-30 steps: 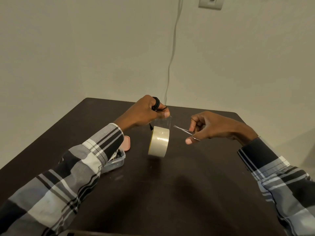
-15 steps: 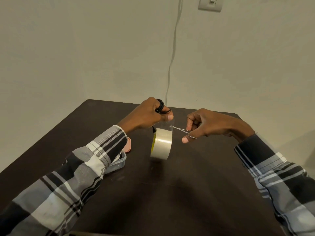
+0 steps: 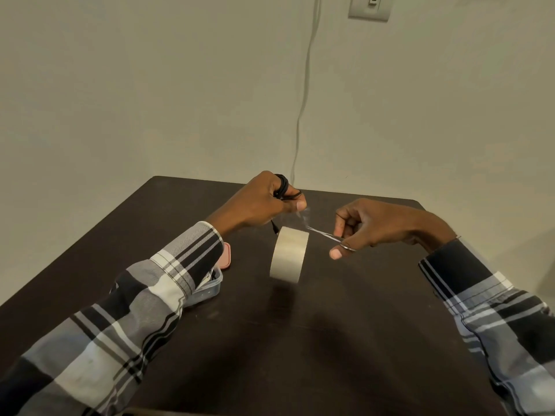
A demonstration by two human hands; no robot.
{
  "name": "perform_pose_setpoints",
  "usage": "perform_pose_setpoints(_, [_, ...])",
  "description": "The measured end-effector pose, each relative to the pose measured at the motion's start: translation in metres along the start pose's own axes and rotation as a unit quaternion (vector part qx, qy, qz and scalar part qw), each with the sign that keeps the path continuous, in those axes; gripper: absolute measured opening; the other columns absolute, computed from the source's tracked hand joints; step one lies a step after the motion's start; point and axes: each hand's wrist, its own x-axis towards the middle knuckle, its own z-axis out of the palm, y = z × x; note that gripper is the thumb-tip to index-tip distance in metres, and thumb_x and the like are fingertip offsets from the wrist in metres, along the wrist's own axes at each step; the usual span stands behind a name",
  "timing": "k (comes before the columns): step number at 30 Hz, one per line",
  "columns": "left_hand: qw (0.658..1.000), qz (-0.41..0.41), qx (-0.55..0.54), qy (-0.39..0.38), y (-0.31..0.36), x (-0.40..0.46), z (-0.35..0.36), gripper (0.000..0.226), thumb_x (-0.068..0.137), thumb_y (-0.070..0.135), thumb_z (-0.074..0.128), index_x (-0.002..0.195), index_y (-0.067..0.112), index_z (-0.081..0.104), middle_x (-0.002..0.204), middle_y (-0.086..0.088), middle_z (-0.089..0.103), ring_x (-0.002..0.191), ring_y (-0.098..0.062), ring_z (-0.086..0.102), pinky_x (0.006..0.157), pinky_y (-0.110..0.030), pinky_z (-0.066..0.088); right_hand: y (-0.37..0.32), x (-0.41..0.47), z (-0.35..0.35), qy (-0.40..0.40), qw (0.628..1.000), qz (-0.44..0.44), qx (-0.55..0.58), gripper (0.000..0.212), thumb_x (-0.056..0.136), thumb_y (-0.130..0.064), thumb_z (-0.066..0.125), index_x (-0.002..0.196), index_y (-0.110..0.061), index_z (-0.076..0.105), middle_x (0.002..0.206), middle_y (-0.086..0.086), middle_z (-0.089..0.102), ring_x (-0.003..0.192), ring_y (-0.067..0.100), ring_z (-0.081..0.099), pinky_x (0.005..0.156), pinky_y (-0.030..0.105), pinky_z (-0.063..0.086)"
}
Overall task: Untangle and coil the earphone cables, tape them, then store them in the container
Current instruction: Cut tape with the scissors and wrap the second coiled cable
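Observation:
My left hand [image 3: 264, 205] is raised above the dark table [image 3: 330, 340]. It holds a black coiled earphone cable [image 3: 283, 187] looped over a finger and pinches the free end of clear tape [image 3: 297, 217]. The tape roll [image 3: 289, 255] hangs from that strip, just above the table. My right hand [image 3: 369, 225] grips small metal scissors [image 3: 327, 235], whose blades reach the tape strip right above the roll. A clear plastic container [image 3: 207, 291] lies at the left, mostly hidden by my left sleeve.
A pink lid [image 3: 225, 256] lies next to the container, behind my left forearm. A white cord [image 3: 303, 109] hangs down the wall behind the table from below a wall switch plate [image 3: 370, 7]. The table's far edge lies just beyond my hands.
My right hand has moved left, bringing the scissors from beside the roll up to the tape strip. My left hand and the hanging roll shifted slightly right.

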Motion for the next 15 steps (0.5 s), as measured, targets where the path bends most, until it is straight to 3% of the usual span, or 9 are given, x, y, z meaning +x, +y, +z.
perform_pose_setpoints(5, [1.000,-0.003,-0.013,0.002,0.000,0.001,0.000,0.009,0.091,0.019,0.069,0.093,0.013,0.076,0.075,0.016,0.069,0.071,0.008,0.062,0.069,-0.005,0.041,0.001,-0.006,-0.003,-0.004,1.000,0.008,0.007,0.052,0.061,-0.049,0.091,0.087,-0.011,0.068,0.075,0.006,0.064,0.063,0.014,0.051,0.047,0.021,0.040])
perform_pose_setpoints(10, [1.000,0.005,-0.002,-0.017,0.000,0.000,0.004,0.008,0.092,0.017,0.068,0.087,0.016,0.074,0.061,0.025,0.064,0.066,0.010,0.059,0.065,-0.001,0.038,-0.008,-0.002,0.000,0.000,1.000,-0.003,0.007,0.058,0.058,-0.053,0.090,0.089,-0.009,0.067,0.075,0.007,0.063,0.061,0.011,0.051,0.047,0.022,0.039])
perform_pose_setpoints(15, [1.000,0.005,-0.004,-0.024,0.001,0.000,0.006,0.008,0.092,0.020,0.068,0.085,0.022,0.073,0.068,0.018,0.066,0.070,0.007,0.060,0.068,-0.006,0.040,-0.012,0.003,0.001,-0.012,1.000,-0.001,0.001,0.052,0.061,-0.052,0.089,0.087,-0.013,0.068,0.074,0.004,0.062,0.063,0.012,0.051,0.049,0.022,0.040])
